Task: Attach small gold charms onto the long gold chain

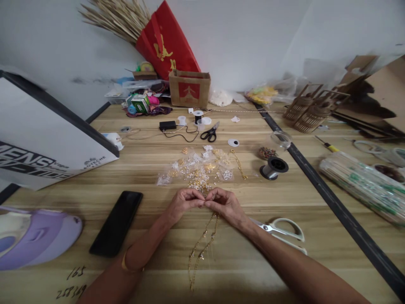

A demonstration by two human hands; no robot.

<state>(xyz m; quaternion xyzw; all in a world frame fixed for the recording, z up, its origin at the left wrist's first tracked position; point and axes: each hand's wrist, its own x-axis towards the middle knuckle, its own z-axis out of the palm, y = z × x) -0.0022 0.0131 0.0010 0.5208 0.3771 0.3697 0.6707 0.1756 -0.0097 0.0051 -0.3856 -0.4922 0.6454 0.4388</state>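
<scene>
Wall: plain pale grey, behind a smooth, streaky wood-grain tabletop.
Your hands: left hand and right hand meet tip to tip, fingers pinched together on both; whatever's between them is too small to tell.
Gold chain: there it is, a thin, narrow loop on the tabletop, running from under your right hand towards you.
Done: small charms already dot its links, by the look of it.
Left: hard to judge; plenty of shiny gold and silvery bits lie loose, others in crinkly clear bags.
Nearby: a shorter gold chain, a round wire spool, white-handled scissors beside your right forearm.
</scene>
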